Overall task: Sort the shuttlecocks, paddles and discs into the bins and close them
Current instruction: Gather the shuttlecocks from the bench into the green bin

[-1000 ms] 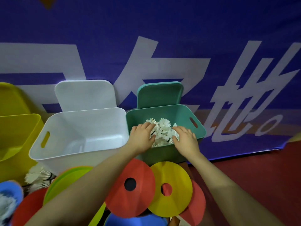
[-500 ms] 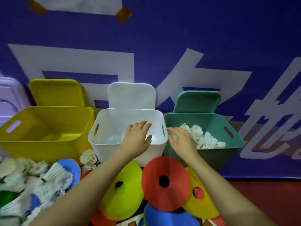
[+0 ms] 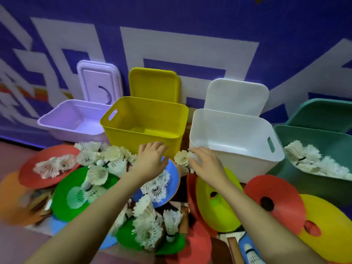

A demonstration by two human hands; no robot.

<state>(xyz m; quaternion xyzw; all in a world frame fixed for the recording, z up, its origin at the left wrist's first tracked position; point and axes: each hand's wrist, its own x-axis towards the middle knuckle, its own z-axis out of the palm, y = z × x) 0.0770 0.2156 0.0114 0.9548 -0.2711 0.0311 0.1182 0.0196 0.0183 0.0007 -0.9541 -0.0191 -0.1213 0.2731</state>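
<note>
**Sorting barely begun: one bin part-filled, four lids still up**

Head view: the green bin [image 3: 312, 149], far right of both grips, already holds a heap of shuttlecocks [image 3: 304, 159]. Judged from that, only the first batch is sorted. The white bin [image 3: 234, 149] just beyond the right hand [image 3: 207, 164], the yellow bin [image 3: 144, 121] just beyond the left hand [image 3: 150, 159], and the lilac bin [image 3: 72, 121] further left all look empty. Every lid leans upright against the purple banner [image 3: 190, 25] behind its bin, so no closing has been done.

Both grips are wide, fingers spread and holding nothing. They hover over the pile, with a single shuttlecock [image 3: 182, 159] between them, close to the right fingertips.

Most of the work seems left. Loose shuttlecocks [image 3: 148, 225] lie below and left of the left grip, many resting on discs: a blue disc [image 3: 173, 174] under the left wrist, a green disc [image 3: 64, 189] and a red disc [image 3: 32, 168] further left. Below the right grip lie a lime disc [image 3: 215, 206], a holed red disc [image 3: 276, 202] and a yellow disc [image 3: 327, 225]. A wooden paddle handle [image 3: 234, 248] pokes out beneath the discs; the paddles are mostly buried, so discs and shuttlecocks probably need clearing first
</note>
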